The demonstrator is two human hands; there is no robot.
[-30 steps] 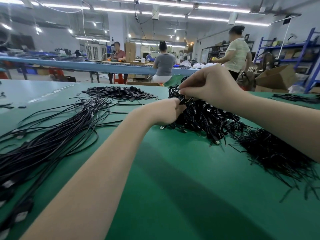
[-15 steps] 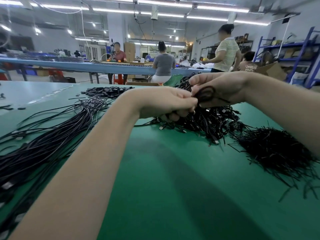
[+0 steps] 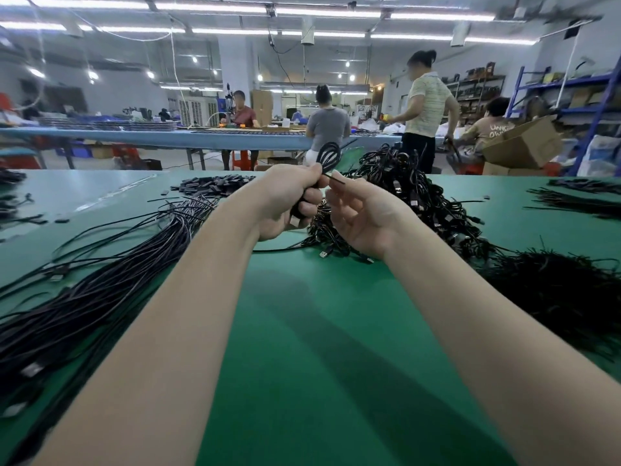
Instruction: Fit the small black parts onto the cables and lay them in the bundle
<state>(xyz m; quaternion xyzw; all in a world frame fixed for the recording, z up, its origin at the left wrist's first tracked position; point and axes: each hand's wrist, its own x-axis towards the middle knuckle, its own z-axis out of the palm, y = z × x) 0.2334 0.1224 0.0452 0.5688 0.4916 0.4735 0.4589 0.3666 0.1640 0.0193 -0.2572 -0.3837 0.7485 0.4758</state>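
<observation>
Green matting (image 3: pixel 302 331) covers the bench, with straight cables (image 3: pixel 100 280) fanned left of the raised coil (image 3: pixel 329 154). Half a second ago both hands were lower, together; now the left hand (image 3: pixel 285 200) grips the coil, lifted clear of the tangled pile (image 3: pixel 420 200) behind it. The right hand (image 3: pixel 363 216) pinches a thin tie (image 3: pixel 336 179), so binding looks next.

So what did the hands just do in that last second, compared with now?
Both hands lifted from the tangled cable pile and drew nearer. The left hand now grips a coiled cable, its loops standing above the fist; the right hand pinches a thin black tie beside the coil. The straight cable bundle and the small black parts lie unchanged.
</observation>
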